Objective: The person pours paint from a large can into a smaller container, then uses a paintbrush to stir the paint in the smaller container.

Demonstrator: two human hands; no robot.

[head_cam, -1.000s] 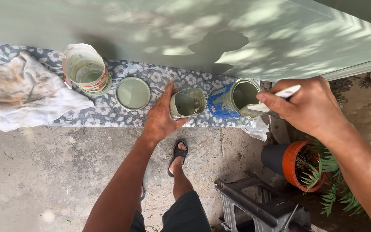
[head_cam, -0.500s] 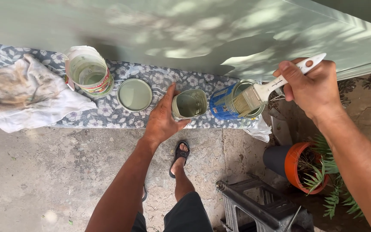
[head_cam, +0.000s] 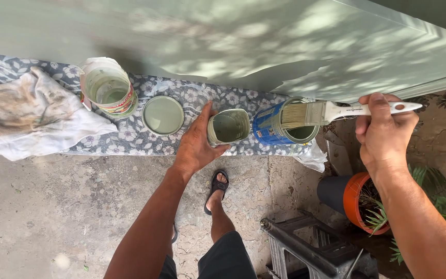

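1. Landmark is the blue paint can [head_cam: 280, 126], sitting on the floral cloth [head_cam: 130, 139] spread over the concrete floor [head_cam: 52, 206] at the foot of the pale green door [head_cam: 233, 41].
2. Right hand [head_cam: 383, 132]: fingers wrapped shut around the white handle of the paintbrush [head_cam: 331, 111], bristles hovering flat over the blue can's open mouth.
3. Left hand [head_cam: 194, 144]: fingers curled partway round the small tin [head_cam: 228, 126], which is tipped on its side just left of the blue can, mouth facing up toward the camera.
4. Doing it well, I'd guess: keep that tin pinned firmly so it can't roll, dip only the bristle tips, and wipe one side on the rim so nothing drips on the cloth.
5. Further left of the blue can: a loose round lid [head_cam: 162, 115], then a wrapped paint tub [head_cam: 108, 88], then a stained rag [head_cam: 27, 113].
6. Hard to tell: how much paint is in the blue can, since the brush covers it. The plant pot [head_cam: 357, 201] and step stool [head_cam: 311, 248] below it are cut off.
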